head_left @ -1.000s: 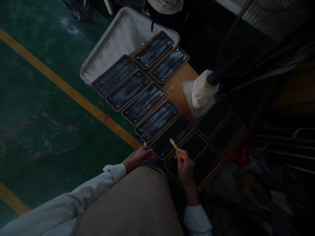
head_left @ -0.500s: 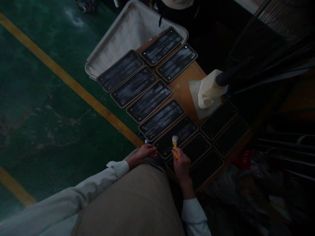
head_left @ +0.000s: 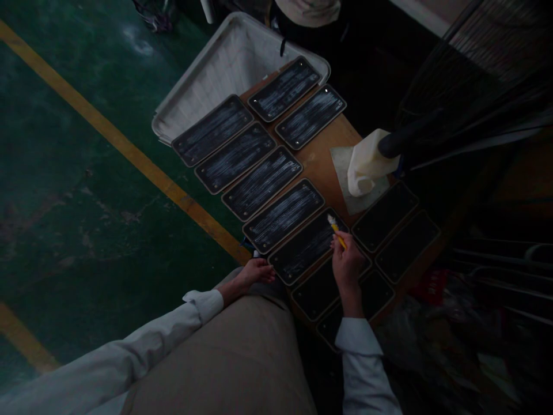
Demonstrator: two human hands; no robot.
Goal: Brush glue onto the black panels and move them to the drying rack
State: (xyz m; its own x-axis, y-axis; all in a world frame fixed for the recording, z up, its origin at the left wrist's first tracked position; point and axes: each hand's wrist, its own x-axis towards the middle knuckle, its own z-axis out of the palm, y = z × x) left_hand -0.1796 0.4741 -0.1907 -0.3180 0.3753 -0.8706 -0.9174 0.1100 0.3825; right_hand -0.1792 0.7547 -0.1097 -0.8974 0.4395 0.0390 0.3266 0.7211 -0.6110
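My right hand (head_left: 347,258) is closed around the yellow handle of a paintbrush (head_left: 334,223). The brush's pale bristles touch the upper right end of a dark rectangular panel (head_left: 302,251), which carries whitish streaks. My left hand (head_left: 258,272) is at that panel's lower left corner, its fingers loosely extended and holding nothing visible; whether they touch the edge I cannot tell. Just beyond lies a more heavily streaked panel (head_left: 283,214). Partly under my right arm are plain dark panels, one of them nearer me (head_left: 315,294).
Several streaked panels cover the far part of the brown tabletop (head_left: 317,158). A whitish plastic jug (head_left: 367,164) stands on a pale sheet (head_left: 341,167) at the right. Past the table is a white bin (head_left: 194,86); a fan (head_left: 466,75) stands at upper right.
My right hand has moved the brush up and to the right along the same panel, from its middle to its far end. My left hand stays nearly in place.
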